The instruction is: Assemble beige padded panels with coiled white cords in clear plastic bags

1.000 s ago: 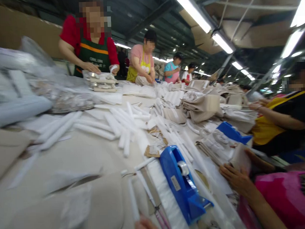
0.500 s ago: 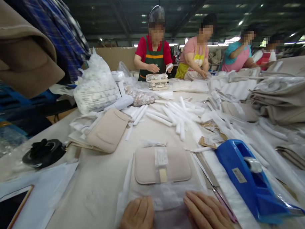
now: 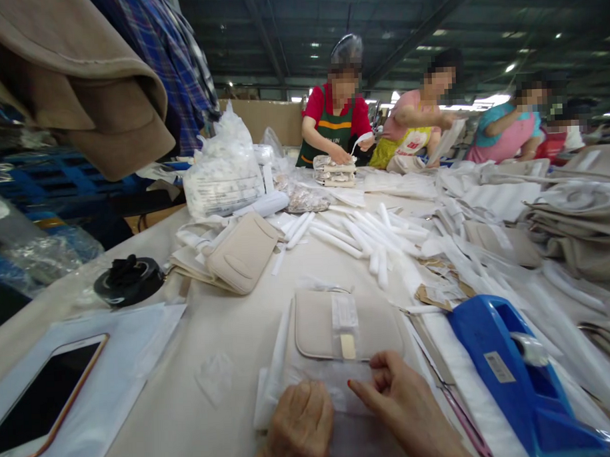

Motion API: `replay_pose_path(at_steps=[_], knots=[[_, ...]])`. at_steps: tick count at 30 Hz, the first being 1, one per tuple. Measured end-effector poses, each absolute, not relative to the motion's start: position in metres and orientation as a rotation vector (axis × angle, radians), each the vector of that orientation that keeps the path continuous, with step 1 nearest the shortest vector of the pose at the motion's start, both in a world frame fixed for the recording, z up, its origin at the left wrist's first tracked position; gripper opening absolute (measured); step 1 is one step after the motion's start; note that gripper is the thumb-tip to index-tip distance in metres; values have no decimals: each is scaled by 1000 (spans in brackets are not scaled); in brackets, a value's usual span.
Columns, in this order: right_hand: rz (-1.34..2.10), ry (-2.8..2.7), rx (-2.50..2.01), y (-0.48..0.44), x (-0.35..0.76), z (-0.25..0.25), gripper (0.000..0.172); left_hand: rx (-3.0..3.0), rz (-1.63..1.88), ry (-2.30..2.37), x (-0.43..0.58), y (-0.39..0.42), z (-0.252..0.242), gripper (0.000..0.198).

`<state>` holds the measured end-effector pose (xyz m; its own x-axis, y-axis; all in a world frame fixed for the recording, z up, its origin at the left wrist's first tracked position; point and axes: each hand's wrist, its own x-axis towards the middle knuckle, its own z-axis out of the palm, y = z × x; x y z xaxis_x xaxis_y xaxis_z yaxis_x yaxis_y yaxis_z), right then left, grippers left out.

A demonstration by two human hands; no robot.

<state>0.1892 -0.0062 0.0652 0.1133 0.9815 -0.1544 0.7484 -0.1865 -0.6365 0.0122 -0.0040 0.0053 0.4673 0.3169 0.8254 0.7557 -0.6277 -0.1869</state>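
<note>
A beige handbag lies flat in front of me, its clasp covered by a translucent wrap with a pale yellow piece below. Over its lower part runs a thin white translucent sheet. My left hand is on the sheet's near left side, fingers curled together; their tips are hidden, so what they pinch is unclear. Just right of it, my right hand is over the bag's lower right, thumb and forefinger apart with nothing visible between them. Pink-handled scissors lie right of this hand.
A blue tape dispenser stands at right. White foam rolls are heaped beyond the bag. Another beige bag, a black round object and a phone lie to the left. Several people work across the table.
The view has swung left, shifting everything rightward. My right hand has lifted from lying flat, its thumb now apart from the forefinger. My left hand stays curled at the sheet.
</note>
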Motion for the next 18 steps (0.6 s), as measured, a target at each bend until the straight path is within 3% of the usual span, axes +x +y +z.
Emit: replay_pose_path(at_steps=[3,8,15,18], knots=[[950,-1694,-2014,1,186,74,20,-2164,-1077,-870,13,-4,5,33],[989,-1946,-1964,9,191,65,30,-2115,-1103,-847,16,-2,6,31],[1047,-1951,-1904,10,199,49,28,-2096,-1099,-847,12,-1,12,30],[1063,-1902,-1867,9,199,50,28,-2107,-1067,-851,11,-11,6,21]])
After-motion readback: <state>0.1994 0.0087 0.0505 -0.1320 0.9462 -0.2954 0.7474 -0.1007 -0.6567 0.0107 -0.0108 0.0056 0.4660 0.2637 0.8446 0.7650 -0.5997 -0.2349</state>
